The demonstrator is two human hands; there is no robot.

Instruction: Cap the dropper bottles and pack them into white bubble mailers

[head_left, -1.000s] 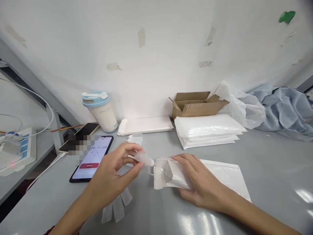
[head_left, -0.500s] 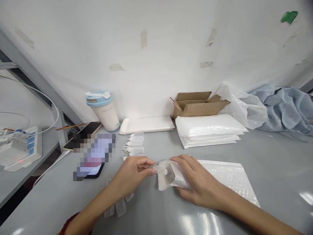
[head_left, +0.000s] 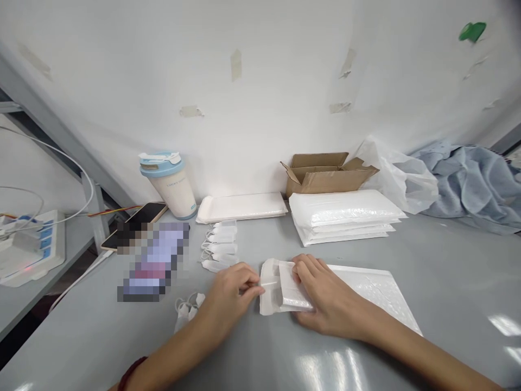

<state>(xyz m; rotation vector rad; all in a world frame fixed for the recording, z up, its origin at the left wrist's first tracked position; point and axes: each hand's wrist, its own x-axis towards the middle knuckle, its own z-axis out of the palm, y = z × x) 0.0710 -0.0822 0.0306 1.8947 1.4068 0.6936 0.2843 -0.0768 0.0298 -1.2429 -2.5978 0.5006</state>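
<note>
My right hand (head_left: 321, 293) grips a small white bubble mailer (head_left: 297, 302), fingers on top and thumb beneath its near edge. The mailer's open flap (head_left: 267, 304) points left. At that flap, the fingertips of my left hand (head_left: 240, 290) are pinched together; a thin pale line runs from them across the flap, too fine to identify. Left of the mailer lies a row of small translucent plastic pieces (head_left: 223, 248) with looped cords. More pieces of that kind (head_left: 183, 321) lie partly behind my left forearm. A larger bubble mailer (head_left: 374, 293) lies flat, partly under my right hand.
Stacked white bubble mailers (head_left: 345, 209) and flatter mailers (head_left: 244, 206) lie farther back. Behind them are an open cardboard box (head_left: 334, 179), a plastic bag (head_left: 411, 184) and blue cloth (head_left: 472, 179). A cup (head_left: 175, 190), two phones (head_left: 152, 266) and a power strip (head_left: 49, 250) occupy the left.
The small translucent piece that my left hand held at the mailer's mouth no longer shows. The mouth has flattened, and my left hand now pinches at the flap. The view has shifted slightly.
</note>
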